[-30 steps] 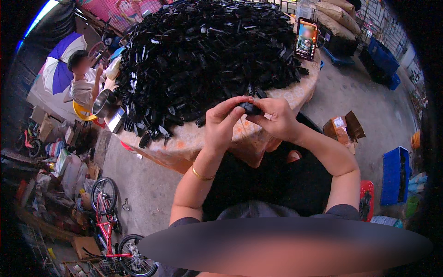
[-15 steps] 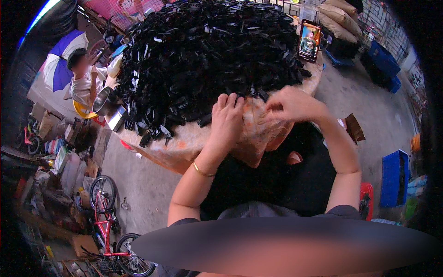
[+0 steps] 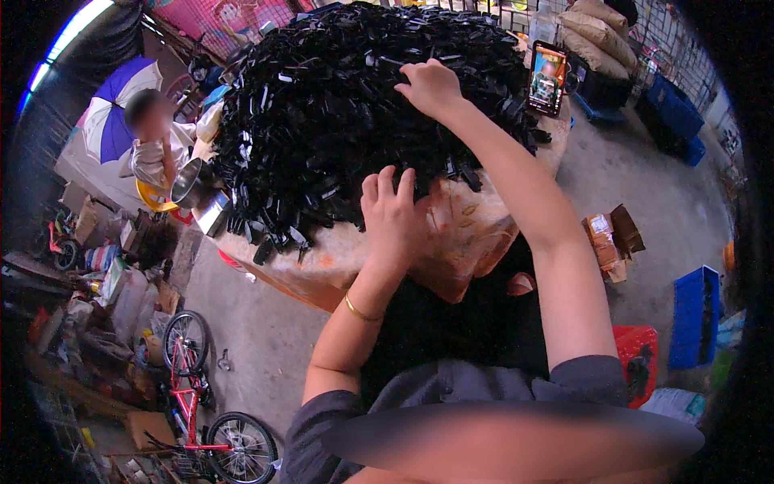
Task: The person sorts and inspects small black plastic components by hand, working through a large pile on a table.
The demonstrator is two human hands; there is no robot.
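Note:
A large heap of small, glossy black plastic-looking pieces [image 3: 322, 121] covers most of a table draped with a pale, orange-patterned cloth [image 3: 463, 230]. At the heap's near edge rests my left hand [image 3: 391, 214], fingers apart and pointing away from me; its thumb side and palm are hidden. My right hand [image 3: 434, 89] is stretched over the far middle of the heap, its fingers bent together close to the black pieces. Whatever lies between those fingertips is too small to make out.
A phone [image 3: 547, 79] stands upright at the table's right edge. Another person [image 3: 153, 145] sits at the far left beside a metal bowl [image 3: 188, 184]. A red bicycle [image 3: 187, 399] lies on the left; a cardboard box [image 3: 610, 238] and blue crate [image 3: 695, 319] are right.
My right hand has gone from beside my left hand at the near edge to far over the heap. The left hand has barely moved, its fingers now more spread.

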